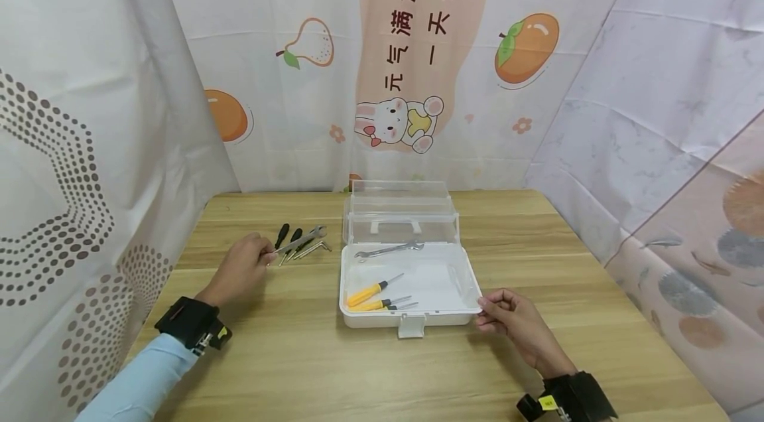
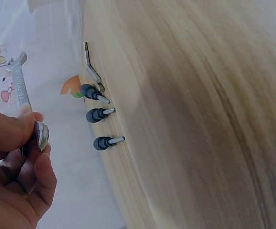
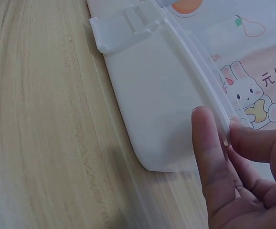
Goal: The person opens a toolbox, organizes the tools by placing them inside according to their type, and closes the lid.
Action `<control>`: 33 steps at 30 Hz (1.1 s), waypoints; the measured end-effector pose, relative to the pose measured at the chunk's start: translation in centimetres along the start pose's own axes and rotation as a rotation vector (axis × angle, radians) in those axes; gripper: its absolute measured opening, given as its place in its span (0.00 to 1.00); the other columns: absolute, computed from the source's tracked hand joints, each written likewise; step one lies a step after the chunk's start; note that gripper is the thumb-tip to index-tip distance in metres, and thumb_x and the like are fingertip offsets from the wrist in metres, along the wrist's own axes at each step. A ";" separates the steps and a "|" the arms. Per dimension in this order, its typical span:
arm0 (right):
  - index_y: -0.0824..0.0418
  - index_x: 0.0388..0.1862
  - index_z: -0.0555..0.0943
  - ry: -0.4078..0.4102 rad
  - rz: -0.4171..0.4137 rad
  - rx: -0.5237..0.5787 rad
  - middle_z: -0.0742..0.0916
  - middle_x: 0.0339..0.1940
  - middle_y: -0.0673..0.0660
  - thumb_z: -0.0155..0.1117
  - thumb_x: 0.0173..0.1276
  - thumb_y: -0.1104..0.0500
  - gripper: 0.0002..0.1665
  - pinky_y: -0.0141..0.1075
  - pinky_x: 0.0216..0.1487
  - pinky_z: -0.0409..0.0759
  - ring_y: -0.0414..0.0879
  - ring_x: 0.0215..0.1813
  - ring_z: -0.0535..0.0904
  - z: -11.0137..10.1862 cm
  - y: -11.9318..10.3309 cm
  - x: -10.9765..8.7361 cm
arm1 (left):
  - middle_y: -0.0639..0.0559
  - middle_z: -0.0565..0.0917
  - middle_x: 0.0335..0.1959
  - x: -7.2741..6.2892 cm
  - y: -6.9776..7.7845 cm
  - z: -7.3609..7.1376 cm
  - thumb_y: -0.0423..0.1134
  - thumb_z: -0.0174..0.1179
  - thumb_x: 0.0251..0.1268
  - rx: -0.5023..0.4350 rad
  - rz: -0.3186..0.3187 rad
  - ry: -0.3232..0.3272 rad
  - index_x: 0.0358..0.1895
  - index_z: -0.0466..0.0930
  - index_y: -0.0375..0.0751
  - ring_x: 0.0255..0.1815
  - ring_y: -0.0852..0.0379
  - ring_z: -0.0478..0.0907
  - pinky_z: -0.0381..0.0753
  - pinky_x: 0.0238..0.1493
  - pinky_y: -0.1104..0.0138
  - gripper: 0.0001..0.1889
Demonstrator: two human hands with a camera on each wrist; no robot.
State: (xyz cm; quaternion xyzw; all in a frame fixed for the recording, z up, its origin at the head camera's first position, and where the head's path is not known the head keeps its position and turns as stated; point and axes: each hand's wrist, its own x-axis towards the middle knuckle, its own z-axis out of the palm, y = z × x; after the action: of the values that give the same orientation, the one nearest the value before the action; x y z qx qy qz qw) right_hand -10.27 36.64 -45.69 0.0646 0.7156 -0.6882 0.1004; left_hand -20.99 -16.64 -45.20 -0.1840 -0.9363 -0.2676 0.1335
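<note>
My left hand (image 1: 241,269) grips a silver wrench (image 1: 309,236) by one end, raised over the table's left side. In the left wrist view the thumb and fingers close round that wrench (image 2: 19,86). Just beyond lie several small black-handled screwdrivers (image 1: 282,234) and a bent metal key (image 2: 92,70). The white toolbox (image 1: 373,321) stands with its clear lid (image 1: 406,206) tipped back. Inside it are another wrench (image 1: 388,251) and yellow-handled screwdrivers (image 1: 365,294). At its front right corner my right hand (image 1: 516,326) pinches the rim (image 3: 213,102), thumb on top and fingers below.
The wooden table (image 1: 298,362) carries everything. A printed curtain (image 1: 286,110) hangs behind its back edge, and more cloth hangs on the left and right. The toolbox's front latch (image 1: 411,326) hangs down.
</note>
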 end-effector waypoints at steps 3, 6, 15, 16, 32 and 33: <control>0.72 0.51 0.74 0.004 0.001 0.008 0.88 0.37 0.61 0.64 0.77 0.62 0.15 0.41 0.45 0.87 0.49 0.38 0.88 -0.1 0.1 0.0 | 0.50 0.74 0.28 0.0 0.3 0.0 0.28 0.66 0.68 0.001 0.003 0.010 0.33 0.84 0.35 0.28 0.55 0.67 0.67 0.30 0.62 0.04; 0.72 0.51 0.74 0.010 0.000 0.010 0.88 0.36 0.61 0.64 0.76 0.62 0.15 0.41 0.45 0.87 0.49 0.38 0.88 0.0 0.2 0.1 | 0.50 0.74 0.28 0.1 0.5 -0.1 0.28 0.66 0.69 0.006 0.009 0.024 0.33 0.84 0.34 0.28 0.55 0.68 0.67 0.31 0.62 0.05; 0.73 0.52 0.73 0.024 -0.004 -0.002 0.88 0.36 0.61 0.64 0.76 0.63 0.15 0.41 0.44 0.87 0.49 0.37 0.88 0.0 0.3 0.1 | 0.50 0.75 0.28 0.2 0.9 -0.1 0.29 0.66 0.69 -0.004 0.020 0.048 0.33 0.83 0.35 0.29 0.54 0.68 0.67 0.32 0.62 0.05; 0.73 0.52 0.73 0.024 -0.005 -0.005 0.88 0.36 0.62 0.64 0.76 0.63 0.15 0.41 0.44 0.87 0.49 0.37 0.88 0.0 0.3 0.0 | 0.50 0.75 0.28 0.1 0.9 -0.1 0.29 0.66 0.69 -0.004 0.021 0.050 0.33 0.83 0.35 0.29 0.54 0.68 0.67 0.32 0.62 0.05; 0.75 0.53 0.73 0.009 -0.013 0.016 0.88 0.37 0.63 0.64 0.76 0.63 0.17 0.42 0.46 0.87 0.50 0.38 0.89 0.0 0.5 0.1 | 0.50 0.76 0.30 0.5 1.5 0.6 0.26 0.65 0.68 -0.023 0.095 0.138 0.35 0.84 0.32 0.30 0.55 0.70 0.72 0.33 0.60 0.03; 0.74 0.53 0.73 0.008 -0.013 0.015 0.88 0.37 0.63 0.64 0.76 0.63 0.16 0.42 0.46 0.87 0.50 0.38 0.89 0.0 0.5 0.1 | 0.49 0.77 0.30 0.5 1.5 0.7 0.26 0.65 0.68 -0.021 0.100 0.144 0.35 0.84 0.32 0.30 0.54 0.71 0.72 0.33 0.60 0.03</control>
State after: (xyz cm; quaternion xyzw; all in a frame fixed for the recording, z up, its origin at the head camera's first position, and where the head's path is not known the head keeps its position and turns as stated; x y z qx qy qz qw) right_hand -10.23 36.63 -46.21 0.0633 0.7112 -0.6940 0.0925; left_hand -20.91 -14.92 -44.87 -0.2122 -0.9110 -0.2831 0.2116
